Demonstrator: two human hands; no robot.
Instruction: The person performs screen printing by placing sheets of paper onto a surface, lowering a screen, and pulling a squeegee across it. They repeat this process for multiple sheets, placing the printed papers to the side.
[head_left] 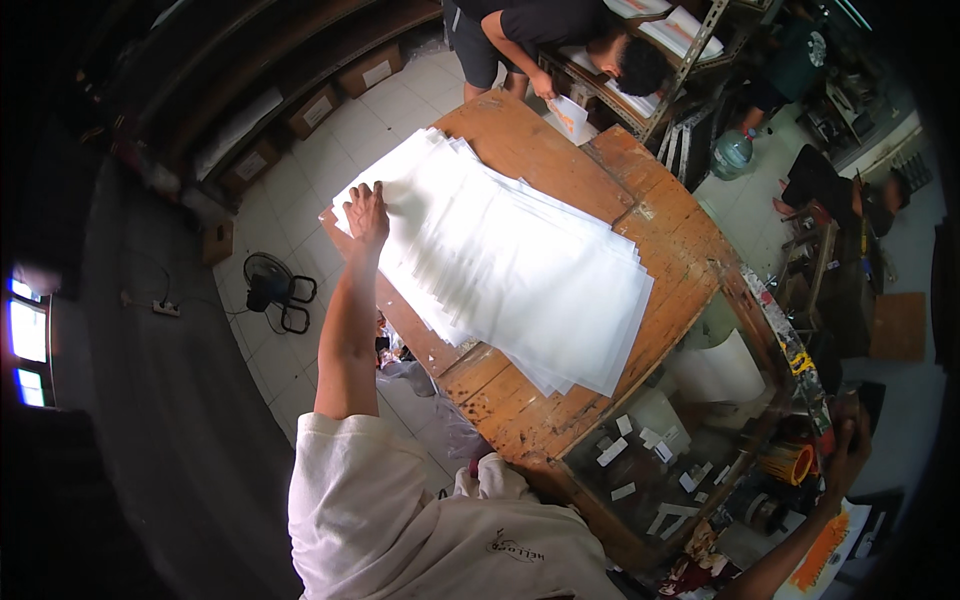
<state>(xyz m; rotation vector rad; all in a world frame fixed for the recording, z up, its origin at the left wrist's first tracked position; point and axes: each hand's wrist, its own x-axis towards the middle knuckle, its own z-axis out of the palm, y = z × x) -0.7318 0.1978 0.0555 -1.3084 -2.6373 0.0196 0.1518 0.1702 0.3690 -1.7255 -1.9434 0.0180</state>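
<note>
Dark letters (527, 556) beside a small emblem (500, 542) mark the pale shirt (400, 530) on the near side of the white sheets (520, 265). Beyond the white sheets, to the left, cardboard boxes (351, 80) bear white labels (377, 74) too small to read.

- Sheets (520, 270) on the counter (510, 420)
- Fan (268, 282) on the floor (385, 110), left of the counter
- Bottle (733, 152) beyond the counter's far right side

The person wears a loose, creased cream T-shirt (430, 545) — its left sleeve (345, 475) short and wide. On the chest sits a small dark print (514, 546) — thin curved lines beside lettering. The left forearm (347, 345) is bare.
</note>
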